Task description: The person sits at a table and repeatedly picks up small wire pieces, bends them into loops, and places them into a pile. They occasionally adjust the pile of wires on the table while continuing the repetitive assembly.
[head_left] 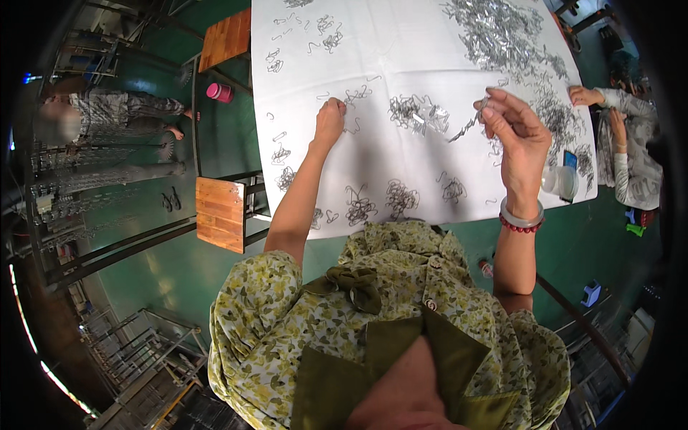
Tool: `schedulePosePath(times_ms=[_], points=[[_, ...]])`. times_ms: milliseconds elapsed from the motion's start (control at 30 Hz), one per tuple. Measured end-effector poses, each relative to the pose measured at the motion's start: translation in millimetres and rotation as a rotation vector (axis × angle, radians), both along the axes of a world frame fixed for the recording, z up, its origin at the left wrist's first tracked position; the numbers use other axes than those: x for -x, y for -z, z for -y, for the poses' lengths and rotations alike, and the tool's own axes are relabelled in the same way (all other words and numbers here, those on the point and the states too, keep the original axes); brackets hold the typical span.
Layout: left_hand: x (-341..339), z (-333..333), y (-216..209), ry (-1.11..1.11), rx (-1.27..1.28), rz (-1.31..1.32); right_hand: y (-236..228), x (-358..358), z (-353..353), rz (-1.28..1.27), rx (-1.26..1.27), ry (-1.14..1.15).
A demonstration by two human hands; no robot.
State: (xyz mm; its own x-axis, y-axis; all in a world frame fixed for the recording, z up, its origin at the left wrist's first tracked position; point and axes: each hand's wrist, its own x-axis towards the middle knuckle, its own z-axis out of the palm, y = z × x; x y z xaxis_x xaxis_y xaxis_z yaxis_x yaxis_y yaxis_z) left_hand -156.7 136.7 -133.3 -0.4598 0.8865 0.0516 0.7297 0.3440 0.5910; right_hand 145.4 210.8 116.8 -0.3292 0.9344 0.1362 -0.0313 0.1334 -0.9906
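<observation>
My right hand (514, 129) is raised over the white-covered table, its thumb and fingertips pinching a thin bunch of dark metal hooks (467, 129) that slants down to the left. Further left, my left hand (330, 122) is closed with its fingertips down on the sheet; anything in them is hidden. Beside those fingertips lies a small cluster of S-shaped wire hooks (358, 92). Between my hands sits a tangled heap of hooks (404, 111), with clear shiny plastic pieces (431, 119) against its right side.
More hook piles (360, 206) line the table's near edge. A large spread of shiny pieces (502, 36) covers the far right. A clear round tub (562, 183) stands at the near right corner. Another person's hands (588, 96) rest at the right edge. Wooden stools (221, 215) stand left.
</observation>
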Motion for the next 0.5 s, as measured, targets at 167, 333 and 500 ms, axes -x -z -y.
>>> schedulePosePath(times_ms=[167, 333, 500], points=[[-7, -3, -28, -0.155, 0.062, 0.845, 1, -4, 5, -0.074, -0.002, 0.014], [-64, -15, -91, -0.211, -0.066, 1.328, 4, -4, 4, -0.048, 0.02, 0.038], [-111, -20, -181, 0.05, -0.346, 1.494, 12, 1, 4, -0.031, 0.061, 0.027]])
